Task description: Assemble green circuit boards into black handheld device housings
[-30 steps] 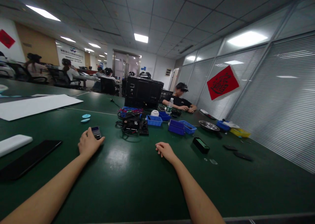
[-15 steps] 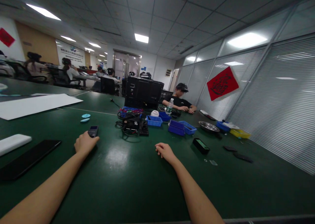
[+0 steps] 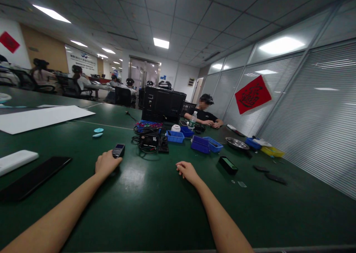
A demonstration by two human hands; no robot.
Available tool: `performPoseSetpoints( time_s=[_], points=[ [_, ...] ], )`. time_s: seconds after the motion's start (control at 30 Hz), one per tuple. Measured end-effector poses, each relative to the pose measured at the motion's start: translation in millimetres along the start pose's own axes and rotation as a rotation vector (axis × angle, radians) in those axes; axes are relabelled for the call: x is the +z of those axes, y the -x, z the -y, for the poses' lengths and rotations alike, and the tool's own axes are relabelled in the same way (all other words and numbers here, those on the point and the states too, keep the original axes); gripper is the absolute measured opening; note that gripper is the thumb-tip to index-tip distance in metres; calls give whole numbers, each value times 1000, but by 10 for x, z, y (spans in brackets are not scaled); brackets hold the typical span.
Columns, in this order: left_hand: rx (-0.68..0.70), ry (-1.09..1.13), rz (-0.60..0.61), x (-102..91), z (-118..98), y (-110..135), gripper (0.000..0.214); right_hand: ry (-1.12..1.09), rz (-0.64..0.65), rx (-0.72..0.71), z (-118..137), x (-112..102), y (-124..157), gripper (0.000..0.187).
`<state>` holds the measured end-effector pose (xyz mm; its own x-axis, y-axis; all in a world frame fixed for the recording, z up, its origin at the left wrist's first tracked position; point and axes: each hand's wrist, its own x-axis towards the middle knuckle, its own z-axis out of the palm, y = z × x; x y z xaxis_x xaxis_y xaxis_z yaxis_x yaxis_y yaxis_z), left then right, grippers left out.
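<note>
Left hand (image 3: pixel 107 163), closed round dark handset (image 3: pixel 118 151). Right hand (image 3: pixel 187 170), loosely curled, on green table (image 3: pixel 155 208). Beyond: black monitor (image 3: pixel 162 104), white ball (image 3: pixel 175 128), blue tray (image 3: pixel 175 138), clear bottle (image 3: pixel 192 121). Right: yellow tray (image 3: pixel 272 153).

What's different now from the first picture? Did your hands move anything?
My left hand went a little left, then farther right, and the small dark gadget in its grip moved along. Nothing was let go. My right hand, the black box and the bottle stayed put.
</note>
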<state>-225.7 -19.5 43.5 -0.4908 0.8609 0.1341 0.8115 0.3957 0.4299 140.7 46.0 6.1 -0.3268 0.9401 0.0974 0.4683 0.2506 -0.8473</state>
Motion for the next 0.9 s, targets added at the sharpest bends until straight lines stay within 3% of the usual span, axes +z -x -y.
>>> performPoseSetpoints(
  time_s=[0.47,0.6,0.9],
  points=[
    [364,89,68,304,-515,482,49,29,-14,4,28,24,17,21],
    [467,118,67,404,-739,656,52,36,-17,6,43,33,17,21],
    [551,196,220,666,-1325,949,66,55,-23,41,96,41,33,20]
  ],
)
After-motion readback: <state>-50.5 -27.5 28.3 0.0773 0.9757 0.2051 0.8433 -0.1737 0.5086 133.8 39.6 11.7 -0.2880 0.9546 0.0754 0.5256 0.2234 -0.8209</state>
